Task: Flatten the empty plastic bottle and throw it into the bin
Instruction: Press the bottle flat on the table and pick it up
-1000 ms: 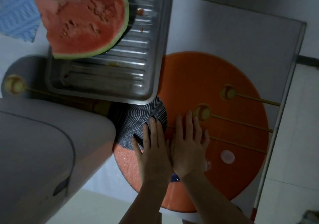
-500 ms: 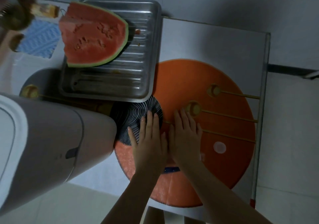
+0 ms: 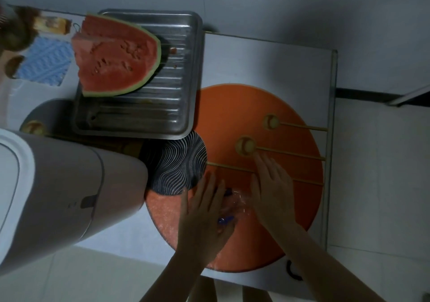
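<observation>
Both hands are flat on the orange mat (image 3: 244,106), and I judge the flattening step to be in hand: the clear bottle (image 3: 235,203) lies between them, its blue bits showing by my left palm. My left hand (image 3: 204,218) is spread, palm down, over the bottle's near end; my right hand (image 3: 271,191) is spread too, fingers aimed at the skewers (image 3: 290,153), just beside the bottle, though I cannot tell whether it presses it. Next I reckon I must close a hand round the crushed bottle and carry it left to the bin (image 3: 69,192), whose lid looks closed.
</observation>
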Available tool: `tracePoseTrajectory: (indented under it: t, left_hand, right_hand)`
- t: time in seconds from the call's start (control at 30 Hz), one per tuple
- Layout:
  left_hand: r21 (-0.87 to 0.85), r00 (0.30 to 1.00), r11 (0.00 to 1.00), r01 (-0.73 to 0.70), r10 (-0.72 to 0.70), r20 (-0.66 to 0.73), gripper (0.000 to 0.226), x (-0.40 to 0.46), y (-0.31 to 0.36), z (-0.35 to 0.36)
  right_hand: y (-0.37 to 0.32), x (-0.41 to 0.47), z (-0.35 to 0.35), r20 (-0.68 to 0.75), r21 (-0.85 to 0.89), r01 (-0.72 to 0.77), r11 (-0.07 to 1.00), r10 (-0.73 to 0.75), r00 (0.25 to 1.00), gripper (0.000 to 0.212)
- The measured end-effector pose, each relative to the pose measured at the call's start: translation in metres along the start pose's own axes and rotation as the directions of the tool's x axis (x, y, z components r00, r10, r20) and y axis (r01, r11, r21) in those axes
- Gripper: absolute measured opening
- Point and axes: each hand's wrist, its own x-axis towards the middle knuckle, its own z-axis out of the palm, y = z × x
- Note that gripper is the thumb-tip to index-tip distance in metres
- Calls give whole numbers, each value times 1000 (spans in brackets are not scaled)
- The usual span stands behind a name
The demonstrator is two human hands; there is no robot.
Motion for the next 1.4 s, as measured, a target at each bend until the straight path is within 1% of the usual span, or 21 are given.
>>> tracePoseTrajectory:
  t: [0.1,0.17,0.27,0.33,0.5,0.63,0.7,0.73,0.8,0.87,0.93,1.0,1.13,1.23,1.4]
  left_hand:
    - [-32,1000,999,24,-24,1,86,-3,6,4]
    - [-25,1000,1000,15,-15,5,91,-1,8,6]
    - [-20,1000,1000,3,-3,-4,97,-1,7,7]
    - [-32,1000,999,5,-6,-12,98,-1,6,6]
    - [-30,999,999,38,-38,0,93,3,6,6]
    - [-73,996,994,84,-83,28,94,4,4,4]
    - [-123,993,986,115,-114,19,94,5,3,-1]
    - [-159,992,980,122,-124,-1,93,5,4,-4]
    - [-232,990,965,122,-136,-47,91,5,6,-15]
    - [-299,986,949,100,-134,-95,87,4,7,-25]
    - [-340,983,935,97,-144,-115,88,3,9,-37]
    - [-359,980,929,91,-147,-133,90,1,13,-53]
    - [-402,977,915,-8,-78,-196,91,-3,28,-93]
    - [-439,968,896,-61,-53,-244,93,-9,41,-128]
    - [-492,953,865,-97,-61,-296,92,-27,61,-186]
  right_hand:
    - [26,-7,-13,15,-16,-10,1000,10,1000,51]
    - [43,-11,-21,57,-67,1,998,3,998,56]
    - [60,-19,-30,123,-117,68,991,-54,991,65]
    - [66,-24,-32,134,-111,104,988,-89,987,66]
    - [72,-26,-30,118,-86,128,988,-118,986,56]
    - [74,-25,-26,86,-64,145,987,-139,987,29]
    - [73,-23,-27,67,-2,113,994,-113,991,22]
    - [72,-22,-30,56,59,74,995,-78,995,21]
    - [67,-21,-39,59,250,-53,967,39,997,19]
    - [57,-20,-55,138,464,-197,864,149,979,14]
    - [46,-20,-75,211,599,-268,755,174,962,15]
    - [35,-21,-98,244,646,-259,718,126,961,25]
    - [12,-22,-140,246,676,-147,722,-33,969,34]
    - [-8,-22,-168,225,641,-47,766,-129,966,38]
    - [-42,-28,-219,137,706,44,707,-197,971,39]
